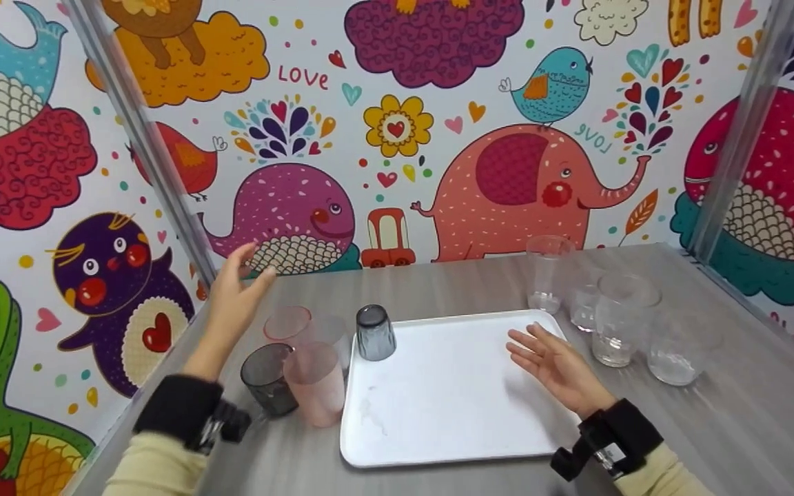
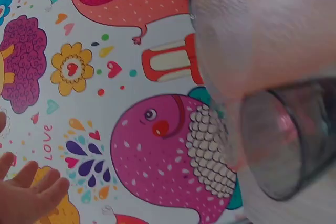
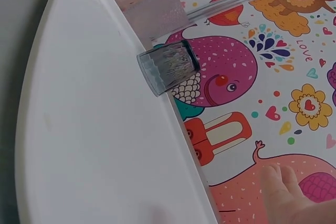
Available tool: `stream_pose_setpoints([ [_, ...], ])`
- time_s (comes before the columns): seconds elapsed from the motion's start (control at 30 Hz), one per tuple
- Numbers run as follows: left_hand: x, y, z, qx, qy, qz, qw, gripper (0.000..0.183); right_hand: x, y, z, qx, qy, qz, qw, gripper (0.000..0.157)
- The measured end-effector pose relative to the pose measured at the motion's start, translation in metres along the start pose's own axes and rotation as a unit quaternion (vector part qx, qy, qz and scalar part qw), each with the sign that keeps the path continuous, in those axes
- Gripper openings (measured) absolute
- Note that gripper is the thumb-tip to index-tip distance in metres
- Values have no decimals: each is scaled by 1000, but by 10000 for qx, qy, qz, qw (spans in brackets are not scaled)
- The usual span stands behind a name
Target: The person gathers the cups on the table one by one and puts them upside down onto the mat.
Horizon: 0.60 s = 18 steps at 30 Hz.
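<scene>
Grey, see-through and tapered, the small tumbler (image 1: 375, 341) stands upside down on the far left corner of a white tray with rounded corners (image 1: 438, 406). Its narrower, darker base points straight up, its wider mouth faces down onto the tray, and its long axis is vertical.

I hold nothing in either hand. My left hand (image 1: 235, 296) is raised beyond the glasses on the left, thumb and fingers apart and tips pointing up and away from me. My right hand (image 1: 554, 365) hovers over the right part of the tray, fingers extended and slightly spread, pointing away and to the left.

Just left of the tray, on the grey wood-grained table (image 1: 452, 284), I see a dark grey translucent glass (image 1: 269, 389), a frosted pink glass (image 1: 316, 389), a pink-rimmed clear glass (image 1: 288, 329) and a paler clear glass (image 1: 333, 337). The dark grey and frosted pink ones stand mouth up, axes vertical. To my right, four clear glasses (image 1: 621, 324) stand upright near the tray's edge.
</scene>
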<state>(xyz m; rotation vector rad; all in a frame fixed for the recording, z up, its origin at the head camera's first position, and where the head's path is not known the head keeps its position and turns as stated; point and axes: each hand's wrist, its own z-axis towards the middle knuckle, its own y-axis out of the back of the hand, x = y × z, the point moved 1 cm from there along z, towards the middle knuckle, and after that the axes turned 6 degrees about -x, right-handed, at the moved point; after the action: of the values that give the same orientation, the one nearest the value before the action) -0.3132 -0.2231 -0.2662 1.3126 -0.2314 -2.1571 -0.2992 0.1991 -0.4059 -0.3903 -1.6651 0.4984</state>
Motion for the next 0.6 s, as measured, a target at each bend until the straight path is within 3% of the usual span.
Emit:
stream_pose_setpoints([
  [0.13,33,27,-19,601,452,209,9969,64,-1,1,-1,98,-64,144,9998,58],
  [0.27,68,38,-36,1062,953,-124,9897,79,0,2,-2,214,-97,207,9995,62],
  [0.4,102,28,-57,1387,1249,-498,9812,86,-1,3,-2,253,-112,321,9991,45],
  [0.5,121,14,-72,1587,1433,-450,9758,92,-1,3,-2,351,-128,383,9986,32],
  [0.6,132,1,-80,1622,1603,-270,9733,99,-2,3,-2,425,-124,398,9982,28],
])
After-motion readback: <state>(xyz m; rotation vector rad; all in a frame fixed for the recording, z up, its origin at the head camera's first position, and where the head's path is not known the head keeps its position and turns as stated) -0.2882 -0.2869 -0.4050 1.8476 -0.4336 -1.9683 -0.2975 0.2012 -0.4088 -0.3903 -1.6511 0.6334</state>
